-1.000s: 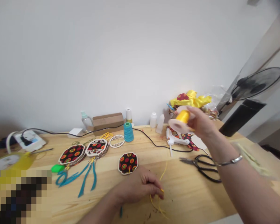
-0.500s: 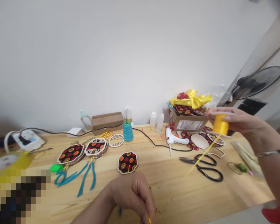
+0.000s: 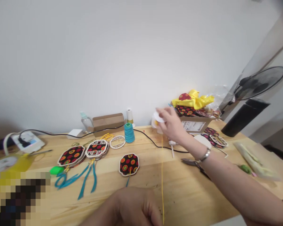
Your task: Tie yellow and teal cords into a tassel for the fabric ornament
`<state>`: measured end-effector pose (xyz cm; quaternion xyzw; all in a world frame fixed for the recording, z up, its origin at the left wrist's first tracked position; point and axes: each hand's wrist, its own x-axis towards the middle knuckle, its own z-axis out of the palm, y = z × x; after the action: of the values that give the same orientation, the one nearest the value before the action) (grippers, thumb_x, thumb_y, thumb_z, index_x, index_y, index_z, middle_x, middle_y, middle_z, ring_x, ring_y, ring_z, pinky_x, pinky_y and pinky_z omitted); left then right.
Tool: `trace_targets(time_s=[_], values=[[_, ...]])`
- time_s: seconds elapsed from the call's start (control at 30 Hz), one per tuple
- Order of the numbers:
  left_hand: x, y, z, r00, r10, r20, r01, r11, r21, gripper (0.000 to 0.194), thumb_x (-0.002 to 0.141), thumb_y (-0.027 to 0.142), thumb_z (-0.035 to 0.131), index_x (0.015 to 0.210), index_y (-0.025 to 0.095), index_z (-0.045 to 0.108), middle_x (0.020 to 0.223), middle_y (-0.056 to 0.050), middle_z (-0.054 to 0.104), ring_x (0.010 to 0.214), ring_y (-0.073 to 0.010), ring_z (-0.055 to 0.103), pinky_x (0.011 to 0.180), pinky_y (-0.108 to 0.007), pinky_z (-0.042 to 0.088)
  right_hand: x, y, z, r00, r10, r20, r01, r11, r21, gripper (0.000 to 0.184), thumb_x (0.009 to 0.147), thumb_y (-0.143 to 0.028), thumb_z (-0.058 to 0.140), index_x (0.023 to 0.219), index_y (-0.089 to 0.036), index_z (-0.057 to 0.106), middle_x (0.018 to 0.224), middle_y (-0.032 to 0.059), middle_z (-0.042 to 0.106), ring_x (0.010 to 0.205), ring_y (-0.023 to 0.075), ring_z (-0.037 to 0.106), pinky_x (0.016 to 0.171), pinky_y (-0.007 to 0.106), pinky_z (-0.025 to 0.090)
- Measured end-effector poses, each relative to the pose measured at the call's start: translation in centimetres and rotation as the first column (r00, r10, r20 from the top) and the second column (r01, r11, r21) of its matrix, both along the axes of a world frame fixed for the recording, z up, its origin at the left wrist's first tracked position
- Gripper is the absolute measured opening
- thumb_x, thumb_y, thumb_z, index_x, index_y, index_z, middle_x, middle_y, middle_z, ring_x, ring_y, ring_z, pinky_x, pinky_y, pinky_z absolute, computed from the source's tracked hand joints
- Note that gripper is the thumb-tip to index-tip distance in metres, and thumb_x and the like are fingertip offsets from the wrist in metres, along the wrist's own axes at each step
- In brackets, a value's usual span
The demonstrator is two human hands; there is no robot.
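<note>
My right hand (image 3: 168, 121) is raised near the wall, closed around a white-ended spool of yellow cord (image 3: 156, 122), blurred by motion. From it the yellow cord (image 3: 162, 175) hangs nearly straight down to the bottom edge, beside my left hand (image 3: 139, 207). That hand is curled at the front of the table, its fingertips cut off by the frame; a bit of yellow showed in its pinch a moment ago. Just beyond it lies a scalloped, patterned fabric panel (image 3: 129, 164) with a pale rim and a teal strand at its lower edge.
Black-handled scissors (image 3: 190, 162) lie partly under my right forearm. A teal thread cone (image 3: 129, 133) stands mid-table; stacked panels (image 3: 72, 156) with teal ribbons lie left. Behind my right arm are a cardboard box (image 3: 200, 124) of fabric and a black cylinder (image 3: 245, 117). A black cable (image 3: 153, 142) crosses the back.
My right hand has swung left with the yellow spool, from beside the box to the middle of the table's back. The cord now hangs near vertical. My left hand has sunk slightly.
</note>
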<state>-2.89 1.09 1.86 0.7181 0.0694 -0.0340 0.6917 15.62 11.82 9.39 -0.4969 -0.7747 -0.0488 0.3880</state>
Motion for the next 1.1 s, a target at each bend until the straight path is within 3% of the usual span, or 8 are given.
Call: trace_targets(time_s=[0.2,0.47,0.57,0.73,0.8,0.87,0.93,1.1], values=[[-0.2,0.2,0.3,0.997,0.062,-0.045,-0.066,0.994,-0.087,0.059,0.045,0.076,0.059,0.048,0.017,0.053,0.048,0.002,0.047,0.046,-0.0098,0.042,0.045,-0.021,0.037,-3.4,2.9,-4.2,0.974,-0.072,0.213,0.128,0.956,-0.264,0.04,0.082,-0.014,0.044,0.122,-0.017,0.046,0.112,0.0141,0.044,0.096,0.022,0.051,0.082,0.032,0.043],[-0.2,-0.1,1.6,0.959,0.274,-0.079,-0.284,0.943,-0.174,0.046,0.052,0.062,0.068,0.057,0.016,0.068,0.053,-0.001,0.058,0.049,-0.0107,0.048,0.056,-0.023,0.044,-4.6,3.3,-6.4,0.959,-0.138,0.246,0.215,0.922,-0.321,0.037,0.084,-0.02,0.045,0.12,-0.01,0.043,0.114,0.0186,0.044,0.09,0.023,0.054,0.077,0.034,0.044],[0.0,0.3,1.7,0.877,0.472,-0.086,-0.474,0.824,-0.311,0.035,0.055,0.048,0.074,0.061,0.014,0.072,0.059,-0.005,0.065,0.048,-0.0107,0.051,0.052,-0.024,0.044,-4.1,2.5,-5.4,0.956,-0.143,0.256,0.225,0.919,-0.325,0.043,0.081,-0.02,0.05,0.122,-0.01,0.042,0.119,0.0199,0.043,0.091,0.0248,0.055,0.074,0.034,0.044],[0.1,2.1,1.4,0.516,0.856,-0.034,-0.84,0.498,-0.213,0.026,0.068,0.037,0.068,0.07,0.011,0.072,0.047,-0.001,0.058,0.042,-0.0051,0.04,0.044,-0.018,0.03,-2.4,-0.5,-2.9,1.0,-0.019,0.008,0.02,0.966,-0.258,0.024,0.085,-0.021,0.042,0.095,-0.015,0.062,0.102,0.0107,0.059,0.082,0.019,0.056,0.074,0.03,0.042],[0.0,2.7,1.3,0.407,0.913,-0.017,-0.897,0.395,-0.199,0.027,0.07,0.037,0.066,0.07,0.011,0.072,0.048,0.0,0.057,0.042,-0.0042,0.036,0.042,-0.018,0.025,-2.0,-1.9,-2.5,0.981,0.078,-0.18,-0.143,0.91,-0.388,0.028,0.085,-0.029,0.044,0.075,-0.015,0.065,0.068,0.0035,0.059,0.063,0.0147,0.053,0.06,0.026,0.04],[-0.1,3.0,1.2,0.335,0.942,-0.015,-0.927,0.327,-0.187,0.028,0.069,0.039,0.066,0.069,0.011,0.071,0.057,-0.003,0.061,0.043,-0.0041,0.034,0.042,-0.019,0.022,-1.9,-3.1,-2.8,0.925,0.097,-0.367,-0.297,0.788,-0.539,0.03,0.082,-0.034,0.048,0.066,-0.015,0.065,0.051,-0.0015,0.052,0.05,0.0111,0.046,0.049,0.023,0.035],[-0.1,3.1,1.1,0.297,0.954,-0.027,-0.943,0.289,-0.164,0.03,0.069,0.04,0.065,0.069,0.011,0.071,0.062,-0.004,0.063,0.044,-0.0044,0.033,0.042,-0.02,0.021,-2.0,-4.0,-3.5,0.855,0.068,-0.514,-0.412,0.69,-0.595,0.026,0.077,-0.035,0.054,0.067,-0.014,0.067,0.053,-0.0019,0.056,0.05,0.01,0.047,0.05,0.022,0.036],[0.0,3.0,0.9,0.285,0.958,-0.04,-0.955,0.28,-0.099,0.028,0.07,0.038,0.064,0.071,0.011,0.071,0.061,-0.003,0.063,0.043,-0.0049,0.031,0.043,-0.021,0.021,-2.5,-4.9,-5.5,0.701,0.01,-0.713,-0.597,0.556,-0.579,0.02,0.068,-0.034,0.065,0.075,-0.016,0.07,0.064,0.0001,0.066,0.061,0.0128,0.057,0.063,0.026,0.045]])
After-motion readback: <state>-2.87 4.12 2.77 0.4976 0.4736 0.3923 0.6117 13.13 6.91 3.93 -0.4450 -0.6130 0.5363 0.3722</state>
